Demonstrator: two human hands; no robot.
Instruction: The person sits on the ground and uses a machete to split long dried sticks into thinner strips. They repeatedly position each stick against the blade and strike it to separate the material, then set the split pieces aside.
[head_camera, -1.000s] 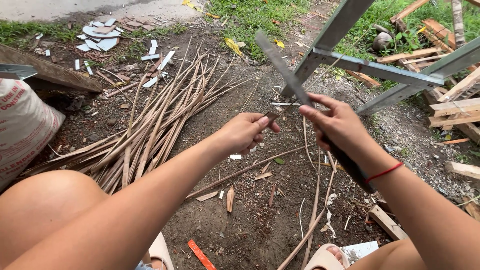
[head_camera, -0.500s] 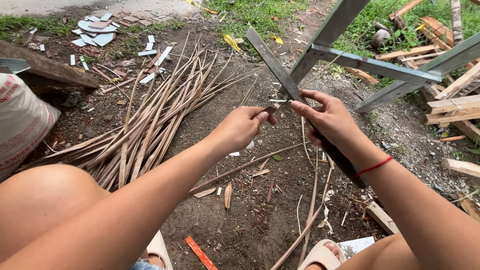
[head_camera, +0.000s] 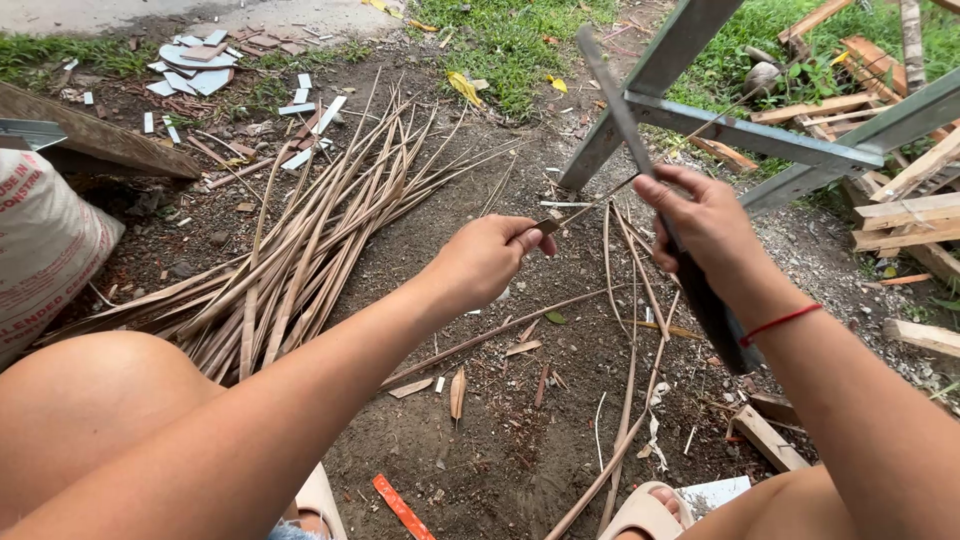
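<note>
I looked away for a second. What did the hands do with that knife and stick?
The right hand tipped the long knife more upright, its tip now higher. The left hand drew the thin stick a little toward the left, keeping its pinch. Both grips stayed the same; the pile of split strips did not move.

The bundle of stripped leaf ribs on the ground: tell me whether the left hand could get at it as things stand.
Probably yes: the bundle of stripped leaf ribs lies uncovered on the dirt beside the left hand, but that hand is pinching a thin rib.
</note>
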